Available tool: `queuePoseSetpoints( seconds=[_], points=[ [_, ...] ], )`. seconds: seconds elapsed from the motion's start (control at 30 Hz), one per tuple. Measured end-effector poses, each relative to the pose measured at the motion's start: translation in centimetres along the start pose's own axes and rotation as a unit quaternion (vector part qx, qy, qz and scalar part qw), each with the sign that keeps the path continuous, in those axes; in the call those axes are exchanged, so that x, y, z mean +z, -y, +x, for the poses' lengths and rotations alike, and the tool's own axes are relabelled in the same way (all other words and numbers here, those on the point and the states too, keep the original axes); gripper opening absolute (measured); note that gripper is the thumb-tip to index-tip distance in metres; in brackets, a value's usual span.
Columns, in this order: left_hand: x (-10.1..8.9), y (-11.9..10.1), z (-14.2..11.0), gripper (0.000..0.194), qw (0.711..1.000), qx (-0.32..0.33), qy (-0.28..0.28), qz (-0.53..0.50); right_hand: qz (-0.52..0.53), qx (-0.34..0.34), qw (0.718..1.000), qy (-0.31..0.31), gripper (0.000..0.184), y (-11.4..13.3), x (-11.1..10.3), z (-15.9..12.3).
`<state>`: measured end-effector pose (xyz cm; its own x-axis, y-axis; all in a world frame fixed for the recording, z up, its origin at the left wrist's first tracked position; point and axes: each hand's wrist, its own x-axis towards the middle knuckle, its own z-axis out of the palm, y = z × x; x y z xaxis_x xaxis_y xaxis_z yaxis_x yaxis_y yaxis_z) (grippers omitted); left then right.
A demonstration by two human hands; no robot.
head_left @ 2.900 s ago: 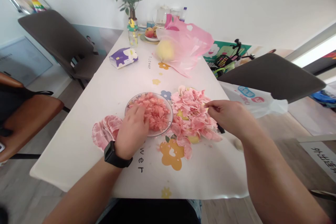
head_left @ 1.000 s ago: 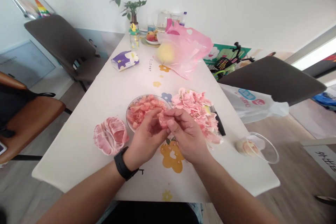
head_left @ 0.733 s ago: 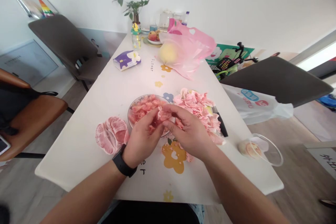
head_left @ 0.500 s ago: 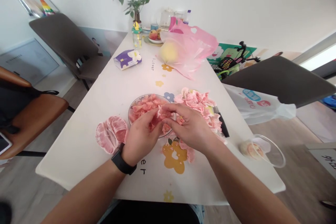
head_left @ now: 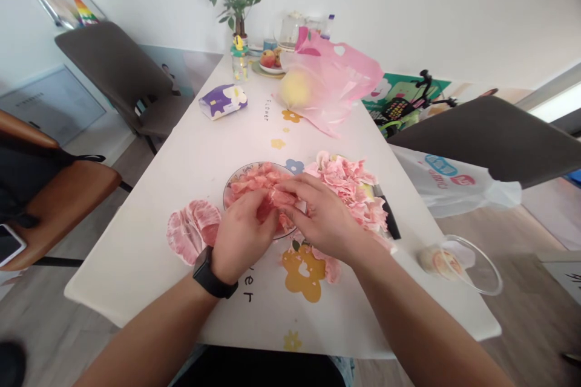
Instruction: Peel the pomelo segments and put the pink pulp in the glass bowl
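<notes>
Overall, a white flower-print table point(head_left: 181, 205) is holding a plate point(head_left: 226, 196) of pink pomelo flesh point(head_left: 249, 180), with stripped membrane point(head_left: 349, 190) heaped at three o'clock. Above the plate, the left hand point(head_left: 240, 242) and right hand point(head_left: 322, 217) are pinching narrowly, tearing open a pomelo segment point(head_left: 282, 198); its pulp needs dropping onto the plate.

The person's two bare forearms, the left arm point(head_left: 149, 329) and the right arm point(head_left: 431, 326), reach in from the near edge of the table point(head_left: 136, 272) and converge toward its middle. The left hand point(head_left: 242, 236) is curled, palm down, with a black watch point(head_left: 209, 273) strapped on its wrist. The right hand point(head_left: 324, 221) angles in from the other side, palm down, its fingers point(head_left: 295, 187) bent and closing toward the left hand's fingertips point(head_left: 267, 202), the two hands almost touching.
</notes>
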<state>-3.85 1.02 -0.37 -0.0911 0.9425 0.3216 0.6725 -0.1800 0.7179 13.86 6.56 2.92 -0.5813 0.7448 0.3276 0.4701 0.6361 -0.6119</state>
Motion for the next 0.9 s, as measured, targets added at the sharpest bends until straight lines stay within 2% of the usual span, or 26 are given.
queuePoseSetpoints(
  seconds=[0.07,0.17,0.3,0.4,0.47,0.57,0.67,0.73,0.9],
  points=[
    [0.0,0.0,0.0,0.003,1.000,-0.003,0.002,0.025,-0.004,-0.014,1.000,0.001,0.026,0.0,0.0,0.0],
    [0.0,0.0,0.0,0.017,0.999,-0.003,-0.005,0.051,-0.002,-0.014,1.000,-0.012,0.024,0.0,0.1,0.0],
    [0.0,0.1,0.0,0.020,0.998,0.007,-0.021,0.066,0.100,0.096,0.990,0.000,0.012,0.3,0.0,0.4],
    [0.1,0.2,-0.1,0.019,0.997,0.007,-0.018,0.074,0.216,0.182,0.959,0.040,0.018,0.6,0.0,0.6],
    [0.2,0.2,-0.2,0.021,0.997,0.013,-0.015,0.077,0.242,0.208,0.947,0.043,0.019,0.8,0.1,0.8],
    [0.2,0.3,-0.3,0.020,0.996,0.037,-0.006,0.076,0.211,0.217,0.953,0.031,0.015,0.7,-0.1,1.2],
    [0.0,0.0,-0.4,0.022,0.997,0.042,0.008,0.065,0.119,0.221,0.968,-0.016,0.011,0.1,-0.8,1.7],
    [-0.2,-0.3,-0.4,0.026,0.999,0.022,0.012,0.042,0.107,0.231,0.966,-0.042,0.011,-0.3,-1.5,1.9],
    [-0.5,-0.5,0.0,0.020,0.990,-0.099,-0.003,-0.096,0.285,0.213,0.934,-0.036,0.020,-1.2,-2.0,1.9]
  ],
)
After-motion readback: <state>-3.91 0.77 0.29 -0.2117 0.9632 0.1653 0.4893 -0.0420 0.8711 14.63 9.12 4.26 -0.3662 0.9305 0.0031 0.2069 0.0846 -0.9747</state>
